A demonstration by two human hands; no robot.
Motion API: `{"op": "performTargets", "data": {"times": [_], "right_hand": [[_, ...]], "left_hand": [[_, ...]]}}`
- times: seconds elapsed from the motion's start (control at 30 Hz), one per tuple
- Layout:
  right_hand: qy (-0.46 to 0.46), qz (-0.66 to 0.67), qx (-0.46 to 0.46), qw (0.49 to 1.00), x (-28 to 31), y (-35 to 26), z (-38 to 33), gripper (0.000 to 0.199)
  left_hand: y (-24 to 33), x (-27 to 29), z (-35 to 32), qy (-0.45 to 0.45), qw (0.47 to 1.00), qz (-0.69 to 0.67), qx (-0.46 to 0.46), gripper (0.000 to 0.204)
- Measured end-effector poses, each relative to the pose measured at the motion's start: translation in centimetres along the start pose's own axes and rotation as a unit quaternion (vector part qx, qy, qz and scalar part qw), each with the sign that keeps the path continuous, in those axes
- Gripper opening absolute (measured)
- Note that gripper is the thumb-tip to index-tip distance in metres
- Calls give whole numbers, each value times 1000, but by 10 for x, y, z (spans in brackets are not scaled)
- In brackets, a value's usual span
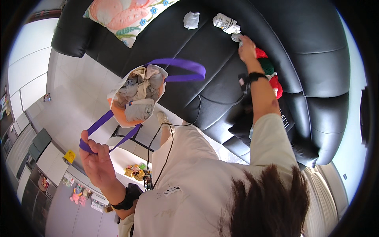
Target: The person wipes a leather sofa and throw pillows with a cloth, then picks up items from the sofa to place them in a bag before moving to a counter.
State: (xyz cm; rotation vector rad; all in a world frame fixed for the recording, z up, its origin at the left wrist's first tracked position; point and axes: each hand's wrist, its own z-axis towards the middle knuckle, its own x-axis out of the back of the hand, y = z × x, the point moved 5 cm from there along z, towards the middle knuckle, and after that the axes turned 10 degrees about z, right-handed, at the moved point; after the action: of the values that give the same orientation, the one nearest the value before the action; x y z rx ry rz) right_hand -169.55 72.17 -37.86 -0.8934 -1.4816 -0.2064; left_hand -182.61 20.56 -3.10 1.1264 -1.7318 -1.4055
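My left hand (96, 160) has its fingers hooked round one purple strap (100, 123) of a white and orange bag (119, 113). The bag hangs with its mouth facing up, full of several bunched grey and beige cloths (138, 91) that look like rolled socks. Its other purple strap (185, 63) loops free toward the sofa. Out at the sofa's back, my right hand (247, 49) has its fingers closed at a small pale rolled cloth (236, 37); the fingertips are partly hidden. Just beyond lies a white bundle with dark print (226, 23).
Another whitish bundle (191, 20) lies on the black sofa (173, 59). A red and green knitted thing (265, 65) is beside my right forearm. An embroidered pillow (126, 19) sits at far left. A black cable (172, 138) crosses my lap. White cabinets (31, 59) stand left.
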Motion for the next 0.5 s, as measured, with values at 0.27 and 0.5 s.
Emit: {"op": "performTargets", "data": {"times": [0.27,0.5], "right_hand": [[-186,-139,-114,966,-27,14,21,57],[-121,-24,24,992,-28,-36,-2,27]], "left_hand": [[-8,-11,19,0,999,30,19,69],[-9,-12,25,55,995,61,58,77]]}}
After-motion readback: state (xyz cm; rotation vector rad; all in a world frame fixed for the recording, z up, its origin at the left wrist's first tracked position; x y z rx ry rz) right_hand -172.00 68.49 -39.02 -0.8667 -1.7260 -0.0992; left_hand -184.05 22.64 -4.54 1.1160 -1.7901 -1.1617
